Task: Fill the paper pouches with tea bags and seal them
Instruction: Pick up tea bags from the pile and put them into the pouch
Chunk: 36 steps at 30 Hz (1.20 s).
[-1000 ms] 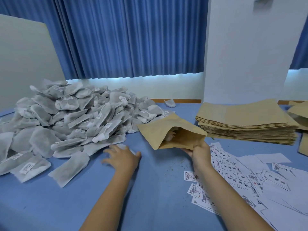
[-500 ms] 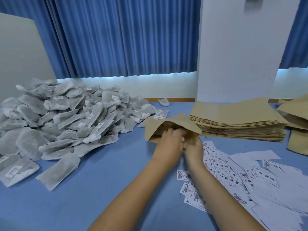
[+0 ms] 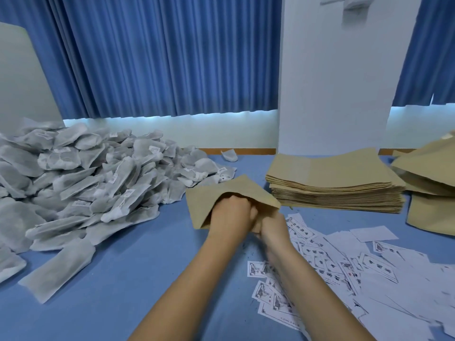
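One open brown paper pouch is in the two hands, over the blue table. The right hand pinches its near edge. The left hand is pushed into its mouth with fingers curled, and I cannot tell what they hold. Left of the pouch lies one big heap of grey-white tea bags, too many to count. Right of the pouch sits one tall stack of flat brown pouches, and one smaller pile farther right. Many white printed paper labels lie spread near its right side.
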### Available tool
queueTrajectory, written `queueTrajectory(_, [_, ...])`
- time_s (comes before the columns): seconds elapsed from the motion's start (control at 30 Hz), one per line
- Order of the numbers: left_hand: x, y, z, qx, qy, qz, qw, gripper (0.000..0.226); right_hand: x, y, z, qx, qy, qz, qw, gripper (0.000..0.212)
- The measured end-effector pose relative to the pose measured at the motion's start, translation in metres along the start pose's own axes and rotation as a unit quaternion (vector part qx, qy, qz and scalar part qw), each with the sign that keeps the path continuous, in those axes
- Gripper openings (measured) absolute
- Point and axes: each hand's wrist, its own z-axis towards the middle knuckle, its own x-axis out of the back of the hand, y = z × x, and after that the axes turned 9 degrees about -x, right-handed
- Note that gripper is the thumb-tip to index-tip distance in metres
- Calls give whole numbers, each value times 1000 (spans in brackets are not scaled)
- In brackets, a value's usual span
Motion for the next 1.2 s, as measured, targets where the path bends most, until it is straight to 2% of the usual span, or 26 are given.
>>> queueTrajectory(0.03, [4, 5, -12, -32, 106, 3, 994, 16, 8, -5, 2, -17, -27, 12, 999, 25])
queueTrajectory(0.07, [5, 5, -23, -59, 237, 21, 970, 17, 15, -11, 4, -36, -66, 23, 997, 24])
queueTrajectory(0.1, [5, 2, -34, -49, 310, 27, 949, 8, 22, -15, 5, -52, -114, 34, 992, 24])
queueTrajectory(0.13, [4, -4, -41, -19, 350, 36, 936, 10, 30, -20, 6, -64, -163, 34, 984, 22])
queueTrajectory(0.17, [7, -11, -44, 29, 353, 50, 934, 22, 37, -23, 4, -62, -205, -3, 977, 20])
queueTrajectory(0.23, [6, -28, -44, 96, 292, 75, 949, 29, 48, -25, -3, -29, -232, -230, 945, 20])
queueTrajectory(0.3, [5, -40, -44, 117, 243, 10, 963, 30, 48, -18, -15, -4, -201, -469, 860, 37])
queueTrajectory(0.33, [4, -45, -45, 124, 230, -37, 964, 31, 44, -14, -20, 5, -189, -538, 822, 45])
queueTrajectory(0.43, [-2, -50, -47, 119, 216, -92, 965, 32, 29, -8, -31, 37, -166, -629, 759, 56])
queueTrajectory(0.57, [-1, -58, -51, 99, 208, -180, 956, 27, 25, -10, -32, 45, -154, -662, 732, 41])
queueTrajectory(0.63, [1, -66, -56, 56, 183, -201, 961, 25, 31, -9, -30, 39, -169, -643, 745, 30])
queueTrajectory(0.67, [3, -68, -58, 43, 181, -199, 962, 25, 34, -9, -29, 45, -179, -618, 764, 23])
queueTrajectory(0.8, [7, -65, -55, 68, 252, -132, 956, 14, 52, -22, -23, 102, -157, -446, 875, 18])
queueTrajectory(0.87, [7, -57, -52, 93, 282, -104, 949, 11, 60, -34, -22, 150, -140, -364, 909, 14])
queueTrajectory(0.93, [6, -51, -50, 102, 288, -96, 948, 12, 66, -41, -22, 167, -131, -304, 929, 12])
queueTrajectory(1.03, [4, -43, -49, 108, 280, -101, 949, 13, 72, -47, -23, 140, -130, -209, 959, 17])
queueTrajectory(1.13, [3, -39, -48, 108, 278, -101, 949, 11, 76, -52, -28, 97, -189, -140, 967, 15])
queueTrajectory(1.2, [4, -37, -48, 110, 277, -101, 949, 11, 73, -50, -31, 30, -232, -127, 964, 14])
